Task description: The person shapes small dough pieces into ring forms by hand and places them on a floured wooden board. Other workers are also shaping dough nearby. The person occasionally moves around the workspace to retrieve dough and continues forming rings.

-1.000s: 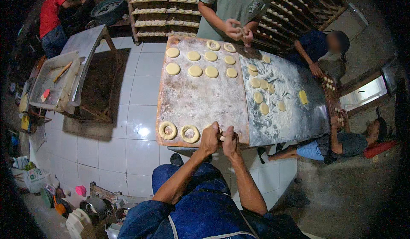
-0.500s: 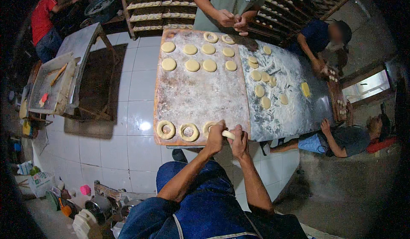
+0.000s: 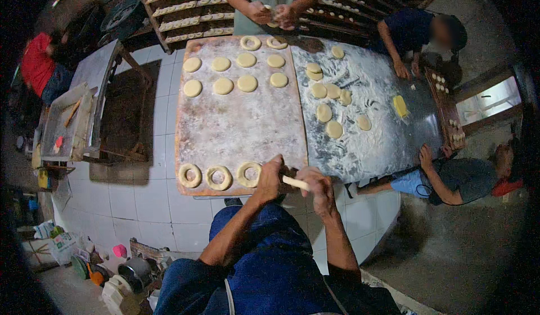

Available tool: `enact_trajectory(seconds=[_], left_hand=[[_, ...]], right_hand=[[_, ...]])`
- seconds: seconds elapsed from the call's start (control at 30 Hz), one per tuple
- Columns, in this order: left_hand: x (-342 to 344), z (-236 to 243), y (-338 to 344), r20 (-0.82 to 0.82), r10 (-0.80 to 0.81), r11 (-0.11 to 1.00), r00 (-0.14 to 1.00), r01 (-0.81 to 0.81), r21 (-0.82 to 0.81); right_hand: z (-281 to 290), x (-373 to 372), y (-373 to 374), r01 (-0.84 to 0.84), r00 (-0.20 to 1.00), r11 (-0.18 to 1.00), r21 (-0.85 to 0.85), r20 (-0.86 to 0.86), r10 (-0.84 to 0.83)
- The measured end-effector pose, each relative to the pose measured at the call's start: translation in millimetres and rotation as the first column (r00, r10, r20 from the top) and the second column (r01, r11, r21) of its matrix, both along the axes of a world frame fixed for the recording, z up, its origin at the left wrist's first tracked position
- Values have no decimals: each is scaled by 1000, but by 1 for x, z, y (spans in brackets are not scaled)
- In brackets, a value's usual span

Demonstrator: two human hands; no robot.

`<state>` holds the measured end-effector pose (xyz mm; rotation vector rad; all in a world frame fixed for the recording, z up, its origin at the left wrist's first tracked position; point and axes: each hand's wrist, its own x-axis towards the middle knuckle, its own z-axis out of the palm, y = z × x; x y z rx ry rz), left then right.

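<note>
Spread wider, left hand and right hand are closed on dough; stick is held in nine-o'clock tray.

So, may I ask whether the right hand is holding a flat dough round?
No, the right hand holds a thin dough strip.

Dough piece, one: pale, bar-like, ends hidden, sloping slightly down rightward; held between left hand and right hand.
</note>
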<state>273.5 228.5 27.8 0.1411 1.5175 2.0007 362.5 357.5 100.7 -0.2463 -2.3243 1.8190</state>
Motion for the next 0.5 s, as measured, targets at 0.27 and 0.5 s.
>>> enact_trajectory(seconds=[0.27,0.5], left_hand=[[-3,-1,25,-681,-524,529,511,-431,-731],[-14,-18,0,-568,-414,603,712,-253,-757]], right_hand=[[-49,11,39,170,883,932,319,371,-288],[-95,10,140,250,890,882,399,264,-372]])
